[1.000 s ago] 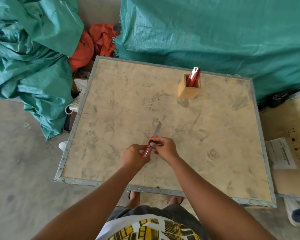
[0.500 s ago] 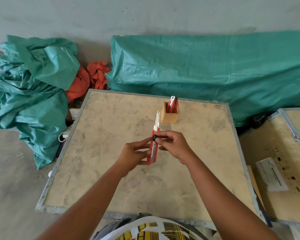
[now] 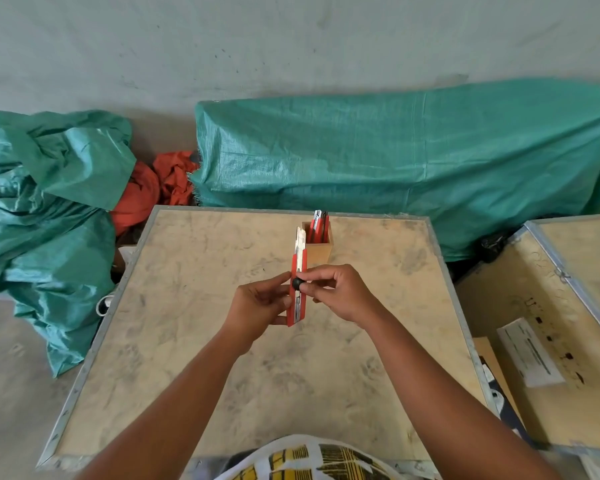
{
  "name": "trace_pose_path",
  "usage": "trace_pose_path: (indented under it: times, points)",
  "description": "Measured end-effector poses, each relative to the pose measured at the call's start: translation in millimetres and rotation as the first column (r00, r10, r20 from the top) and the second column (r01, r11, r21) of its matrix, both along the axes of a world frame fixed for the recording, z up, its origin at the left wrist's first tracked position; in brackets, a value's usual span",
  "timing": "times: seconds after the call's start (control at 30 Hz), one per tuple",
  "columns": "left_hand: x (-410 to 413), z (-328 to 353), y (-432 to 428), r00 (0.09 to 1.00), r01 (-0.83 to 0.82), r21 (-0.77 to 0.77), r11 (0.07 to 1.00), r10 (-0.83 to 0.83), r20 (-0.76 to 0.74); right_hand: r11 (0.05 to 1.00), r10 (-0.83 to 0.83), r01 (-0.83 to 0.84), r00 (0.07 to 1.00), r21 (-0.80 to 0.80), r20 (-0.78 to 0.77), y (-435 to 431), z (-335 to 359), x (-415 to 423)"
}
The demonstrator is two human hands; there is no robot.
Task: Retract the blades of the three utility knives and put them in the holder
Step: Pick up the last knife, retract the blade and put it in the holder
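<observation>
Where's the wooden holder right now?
Head view: the wooden holder stands at the table's far edge near the middle, just beyond the held utility knife, with two red knives in it.

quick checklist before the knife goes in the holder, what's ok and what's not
1. Blade retracted: not ok, it sticks out of the red knife.
2. Grip: ok, left hand holds the body.
3. Slider: ok, right hand fingers on the black knob.
4. Wooden holder upright: ok.
5. Room in holder: cannot tell; other knives already stand inside.
6. Blades of those knives retracted: cannot tell.
</observation>
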State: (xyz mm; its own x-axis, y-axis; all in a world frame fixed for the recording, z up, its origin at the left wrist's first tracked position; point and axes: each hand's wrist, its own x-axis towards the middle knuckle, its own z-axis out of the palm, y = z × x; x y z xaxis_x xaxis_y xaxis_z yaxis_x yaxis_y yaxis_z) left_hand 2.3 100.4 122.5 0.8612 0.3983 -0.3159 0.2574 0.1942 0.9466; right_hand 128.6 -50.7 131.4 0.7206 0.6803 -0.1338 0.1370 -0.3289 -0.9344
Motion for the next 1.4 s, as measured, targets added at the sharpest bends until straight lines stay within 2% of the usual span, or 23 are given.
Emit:
trace_pose_path:
  times: [0.17,0.43,0.7,0.9,1.1,1.3,1.4]
  points:
    - [4.6,0.1,6.6,0.999,-0.029,-0.071,0.997,0.031,0.029,0.997,0.076,-0.074,0.994,-0.024,0.075,1.3,1.5,-3.2]
    - [7.1,0.5,9.4,0.998,-0.030,-0.182,0.983,0.040,0.048,0.994,0.105,-0.101,0.989,-0.044,0.100,0.8,2.2,-0.9]
    - [13.1,13.0,14.2,0.999,-0.024,-0.129,0.991,0.028,0.032,0.994,0.111,-0.105,0.976,-0.043,0.189,2.6,6.5,-3.8]
    - [13.0,15.6,11.7,0.999,-0.021,-0.138,0.990,0.027,0.040,0.999,0.011,0.003,0.958,-0.051,0.286,2.9,8.8,-10.5]
    - [13.6,18.3,10.5,0.998,-0.018,-0.146,0.989,0.025,0.051,0.997,0.077,-0.068,0.962,-0.045,0.260,-1.8,11.7,-5.5]
    - [15.0,21.1,7.8,0.998,-0.006,-0.142,0.990,0.014,0.055,0.999,-0.005,0.013,0.959,-0.029,0.283,0.4,10.0,-6.4]
    - [14.8,22.3,8.0,0.998,-0.018,-0.137,0.990,0.025,0.050,0.999,0.033,-0.028,0.967,-0.023,0.251,-2.0,13.8,-6.2]
